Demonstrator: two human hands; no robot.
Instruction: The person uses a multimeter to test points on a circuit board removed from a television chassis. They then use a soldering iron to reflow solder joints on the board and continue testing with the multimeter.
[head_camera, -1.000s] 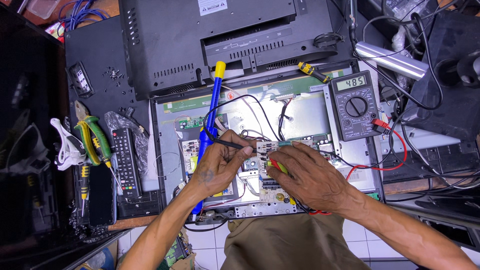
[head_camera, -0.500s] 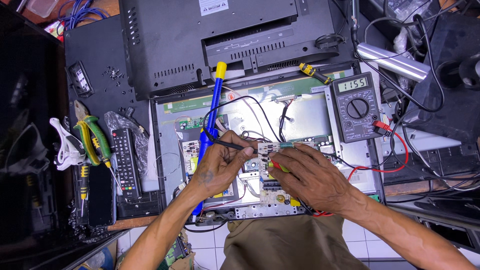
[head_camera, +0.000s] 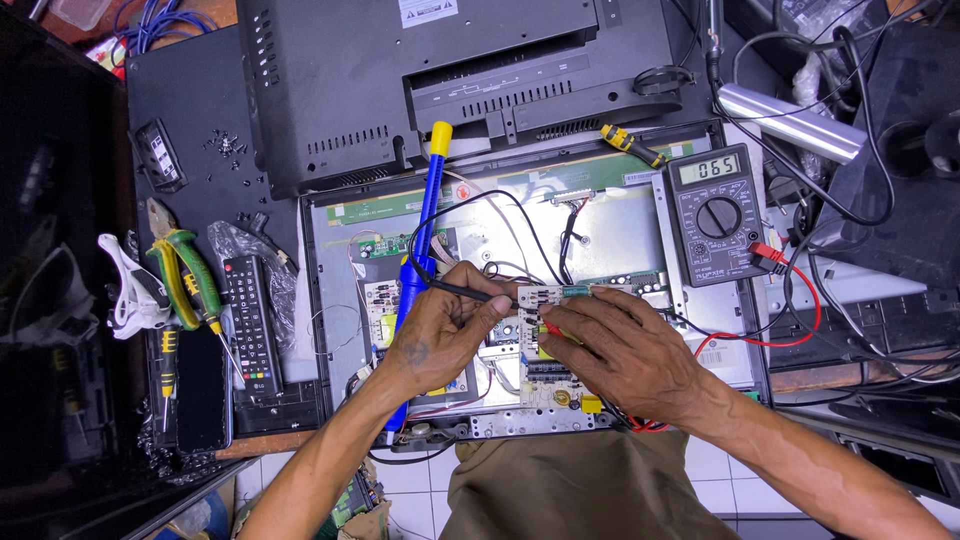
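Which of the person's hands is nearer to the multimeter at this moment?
Right. The right hand rests on the circuit board just below-left of the multimeter, holding the red probe. The left hand sits farther left, beside the blue desoldering pump.

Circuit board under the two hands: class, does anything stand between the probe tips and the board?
Nothing visible does. The left hand brings the black probe and the right hand the red probe straight onto the circuit board; loose wires lie beside it.
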